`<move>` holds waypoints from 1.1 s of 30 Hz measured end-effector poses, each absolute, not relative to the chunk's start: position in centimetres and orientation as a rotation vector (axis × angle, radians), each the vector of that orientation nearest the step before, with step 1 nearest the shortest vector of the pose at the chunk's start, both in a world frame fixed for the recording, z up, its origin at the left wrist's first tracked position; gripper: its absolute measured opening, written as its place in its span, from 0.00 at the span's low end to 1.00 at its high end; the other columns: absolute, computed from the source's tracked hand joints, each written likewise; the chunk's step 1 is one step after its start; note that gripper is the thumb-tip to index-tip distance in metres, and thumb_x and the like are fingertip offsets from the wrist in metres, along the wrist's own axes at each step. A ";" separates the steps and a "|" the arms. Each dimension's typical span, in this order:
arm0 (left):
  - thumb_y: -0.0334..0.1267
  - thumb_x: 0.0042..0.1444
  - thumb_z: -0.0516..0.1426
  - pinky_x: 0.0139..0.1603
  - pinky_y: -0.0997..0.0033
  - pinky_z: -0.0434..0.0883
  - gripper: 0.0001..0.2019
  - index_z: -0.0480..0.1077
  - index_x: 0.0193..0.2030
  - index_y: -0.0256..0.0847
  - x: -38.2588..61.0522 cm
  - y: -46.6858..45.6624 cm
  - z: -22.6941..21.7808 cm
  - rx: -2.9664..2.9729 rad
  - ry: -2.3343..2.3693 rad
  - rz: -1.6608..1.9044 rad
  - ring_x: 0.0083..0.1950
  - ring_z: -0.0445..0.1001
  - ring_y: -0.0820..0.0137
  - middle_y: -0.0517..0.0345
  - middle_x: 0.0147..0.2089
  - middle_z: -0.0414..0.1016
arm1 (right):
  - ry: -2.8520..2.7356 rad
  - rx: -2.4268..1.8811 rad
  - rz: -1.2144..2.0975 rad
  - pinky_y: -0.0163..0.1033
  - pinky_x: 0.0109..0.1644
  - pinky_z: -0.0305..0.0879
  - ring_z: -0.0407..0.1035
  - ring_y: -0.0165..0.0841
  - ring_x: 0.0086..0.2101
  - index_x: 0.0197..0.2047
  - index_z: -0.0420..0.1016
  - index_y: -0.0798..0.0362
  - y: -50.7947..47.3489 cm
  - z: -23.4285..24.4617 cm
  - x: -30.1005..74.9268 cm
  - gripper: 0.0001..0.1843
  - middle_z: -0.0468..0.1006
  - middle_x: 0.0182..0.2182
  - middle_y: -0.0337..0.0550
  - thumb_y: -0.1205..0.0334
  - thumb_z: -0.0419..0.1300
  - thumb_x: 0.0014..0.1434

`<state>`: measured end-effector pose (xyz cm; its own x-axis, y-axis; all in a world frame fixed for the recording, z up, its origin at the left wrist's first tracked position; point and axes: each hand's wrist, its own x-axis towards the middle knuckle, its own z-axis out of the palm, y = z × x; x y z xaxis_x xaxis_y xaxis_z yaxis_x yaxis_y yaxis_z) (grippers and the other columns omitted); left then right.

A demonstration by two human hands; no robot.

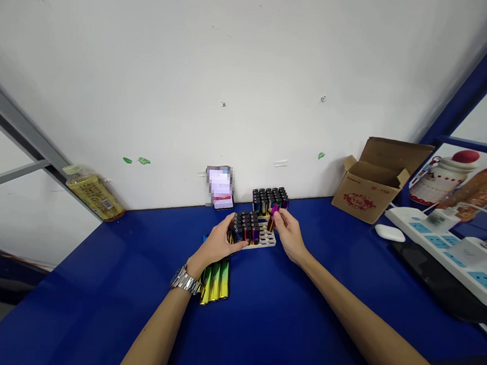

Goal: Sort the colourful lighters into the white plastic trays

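My left hand [216, 241] is curled round the left side of a white rack [269, 240] with round holes, fingers behind and thumb along the front. Rows of small shiny tubes [247, 228] with black tops stand upright in its left part. Between the thumb and fingers of my right hand [291, 237] is a small shiny purple tube [271, 221], slightly tilted above the open holes on the rack's right. Another block of black-topped tubes [266, 205] stands just behind. Several yellow-green metallic tubes [215, 282] lie beside my left wrist, partly covered by the hand.
A phone [220, 187] leans on the wall behind the rack. To the right are an open cardboard box [364, 188], a white earbud case [390, 232], a black slab [433, 279] and a power strip [438, 242]. A yellow bottle [94, 193] leans at the left.
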<state>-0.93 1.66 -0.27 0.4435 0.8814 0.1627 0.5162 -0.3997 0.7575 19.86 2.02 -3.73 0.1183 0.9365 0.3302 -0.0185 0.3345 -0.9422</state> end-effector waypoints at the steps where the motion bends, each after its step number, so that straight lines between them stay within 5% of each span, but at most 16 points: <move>1: 0.50 0.51 0.60 0.56 0.57 0.69 0.34 0.55 0.62 0.43 -0.9 1.7 -0.3 2.068 1.163 0.752 0.56 0.71 0.58 0.50 0.58 0.69 | -1.261 -0.976 0.895 0.40 0.39 0.68 0.71 0.36 0.33 0.38 0.67 0.52 2.3 -3.9 20.0 0.18 0.75 0.31 0.43 0.44 0.56 0.57; 10: 0.49 0.50 0.61 0.53 0.59 0.71 0.34 0.56 0.62 0.43 -1.0 1.8 -0.5 2.092 1.185 0.766 0.55 0.72 0.60 0.51 0.56 0.71 | -1.584 -1.190 0.589 0.35 0.31 0.62 0.67 0.33 0.26 0.37 0.66 0.52 3.5 -4.0 20.1 0.12 0.70 0.22 0.36 0.52 0.57 0.58; 20: 0.47 0.50 0.61 0.54 0.60 0.70 0.32 0.58 0.60 0.43 -0.9 1.8 -0.3 2.132 1.195 0.779 0.55 0.71 0.59 0.51 0.57 0.70 | -1.873 -1.274 0.312 0.35 0.30 0.58 0.66 0.35 0.28 0.37 0.65 0.51 3.6 -3.5 19.5 0.03 0.70 0.26 0.41 0.66 0.51 0.60; 26: 0.49 0.51 0.60 0.54 0.60 0.70 0.33 0.57 0.62 0.43 -0.9 1.8 -0.3 2.132 1.201 0.747 0.55 0.71 0.60 0.52 0.57 0.70 | -1.895 -1.269 0.383 0.35 0.30 0.60 0.68 0.34 0.29 0.32 0.64 0.51 3.8 -4.0 19.5 0.07 0.72 0.26 0.42 0.70 0.49 0.61; 30: 0.54 0.46 0.62 0.59 0.54 0.65 0.42 0.52 0.65 0.41 -1.4 2.0 -0.6 2.219 1.259 0.670 0.60 0.66 0.55 0.46 0.61 0.65 | -1.943 -1.273 0.326 0.38 0.35 0.64 0.69 0.37 0.32 0.35 0.68 0.53 3.9 -4.4 19.9 0.07 0.73 0.29 0.44 0.70 0.51 0.60; 33: 0.59 0.36 0.65 0.63 0.46 0.57 0.55 0.49 0.67 0.37 -2.3 2.2 -1.0 2.313 1.356 0.532 0.65 0.56 0.46 0.40 0.65 0.59 | -1.913 -1.241 0.365 0.42 0.41 0.67 0.70 0.38 0.36 0.48 0.69 0.53 3.9 -4.9 20.2 0.13 0.76 0.34 0.46 0.69 0.52 0.60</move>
